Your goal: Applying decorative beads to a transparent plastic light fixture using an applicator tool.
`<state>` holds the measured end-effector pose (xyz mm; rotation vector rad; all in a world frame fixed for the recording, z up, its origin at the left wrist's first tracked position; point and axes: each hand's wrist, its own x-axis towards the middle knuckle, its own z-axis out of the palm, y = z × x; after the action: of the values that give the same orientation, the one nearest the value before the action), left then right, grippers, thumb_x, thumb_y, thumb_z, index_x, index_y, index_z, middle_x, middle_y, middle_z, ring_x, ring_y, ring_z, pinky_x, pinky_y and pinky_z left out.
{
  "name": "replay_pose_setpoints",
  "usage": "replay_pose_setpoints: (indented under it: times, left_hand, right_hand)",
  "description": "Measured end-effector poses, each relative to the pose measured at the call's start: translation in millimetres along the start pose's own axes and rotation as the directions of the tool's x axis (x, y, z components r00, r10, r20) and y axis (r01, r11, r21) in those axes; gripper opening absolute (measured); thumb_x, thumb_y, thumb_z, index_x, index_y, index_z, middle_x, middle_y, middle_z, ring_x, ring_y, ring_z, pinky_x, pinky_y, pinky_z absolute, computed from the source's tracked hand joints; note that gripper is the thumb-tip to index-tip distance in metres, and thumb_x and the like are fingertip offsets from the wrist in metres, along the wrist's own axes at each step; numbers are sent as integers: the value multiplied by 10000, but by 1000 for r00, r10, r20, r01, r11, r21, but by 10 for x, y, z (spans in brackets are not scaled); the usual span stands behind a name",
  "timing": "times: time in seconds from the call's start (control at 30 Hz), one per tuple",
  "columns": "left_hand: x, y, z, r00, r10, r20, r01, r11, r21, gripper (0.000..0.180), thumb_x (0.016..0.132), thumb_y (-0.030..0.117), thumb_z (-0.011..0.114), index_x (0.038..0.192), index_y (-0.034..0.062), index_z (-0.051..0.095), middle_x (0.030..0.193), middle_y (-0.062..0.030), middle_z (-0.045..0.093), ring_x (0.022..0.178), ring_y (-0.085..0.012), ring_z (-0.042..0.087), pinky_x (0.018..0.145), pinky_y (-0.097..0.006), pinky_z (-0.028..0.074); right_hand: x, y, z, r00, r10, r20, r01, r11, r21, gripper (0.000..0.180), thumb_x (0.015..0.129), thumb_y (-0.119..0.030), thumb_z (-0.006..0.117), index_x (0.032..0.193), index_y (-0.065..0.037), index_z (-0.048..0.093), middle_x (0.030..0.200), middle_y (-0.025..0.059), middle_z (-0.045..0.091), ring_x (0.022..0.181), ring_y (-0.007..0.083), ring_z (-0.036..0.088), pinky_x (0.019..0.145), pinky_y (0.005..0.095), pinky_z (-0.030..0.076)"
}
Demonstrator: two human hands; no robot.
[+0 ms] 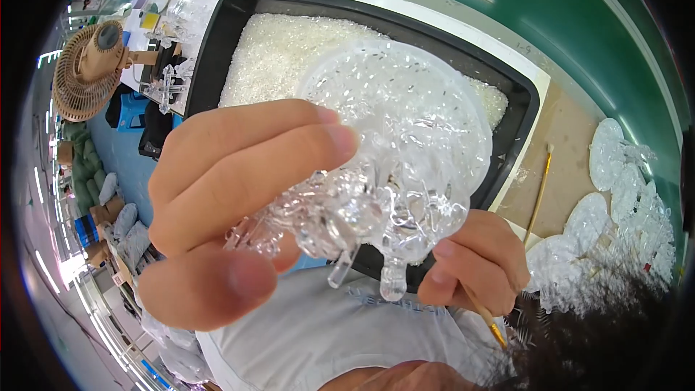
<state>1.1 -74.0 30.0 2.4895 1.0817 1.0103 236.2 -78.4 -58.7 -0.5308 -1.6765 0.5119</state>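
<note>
My left hand [224, 203] is held up close to the camera, pinching a clear moulded plastic piece [394, 166] with a round disc top and several knobbly studs and stems below. Tiny clear beads stick to the disc. My right hand [478, 261] touches the piece's lower right edge and grips a thin wooden-handled brush [486, 318] that points down to the right. Both hands hover over a black tray [521, 101].
The black tray holds a bed of small clear beads [282, 51]. Another thin brush [539, 192] lies on the brown mat to the right. Several clear finished pieces [615, 203] are spread at the far right. A tan fan [90, 69] stands at the left.
</note>
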Motion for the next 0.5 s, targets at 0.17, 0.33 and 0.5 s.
replay_pose_setpoints:
  times: [0.17, 0.33, 0.5]
  left_hand:
    - [-55, 51, -121, 1000, -15, 10, 14, 999, 31, 734, 742, -54, 732, 1286, 177, 296, 1061, -316, 655, 866, -440, 675, 622, -372, 561]
    - [-10, 261, 40, 999, -19, 34, 16, 997, 79, 686, 763, -44, 715, 1279, 156, 310, 1050, -313, 659, 859, -434, 680, 624, -378, 564]
    - [-27, 222, -81, 998, -21, 51, 15, 994, 107, 638, 785, -34, 698, 1273, 135, 325, 1039, -309, 664, 852, -428, 684, 625, -384, 567]
  right_hand:
    - [27, -88, -66, 978, 167, 123, -179, 980, 87, 454, 598, -64, 864, 1007, 32, 692, 863, 141, 685, 694, 265, 679, 584, 338, 548]
    - [24, -35, 68, 988, 146, 42, -146, 989, -2, 241, 681, -11, 720, 915, 35, 690, 773, 141, 668, 622, 248, 653, 518, 310, 522]
    - [63, -86, -12, 973, 199, 121, -190, 979, -77, 159, 704, 4, 679, 859, 40, 685, 737, 140, 667, 588, 241, 641, 500, 307, 515]
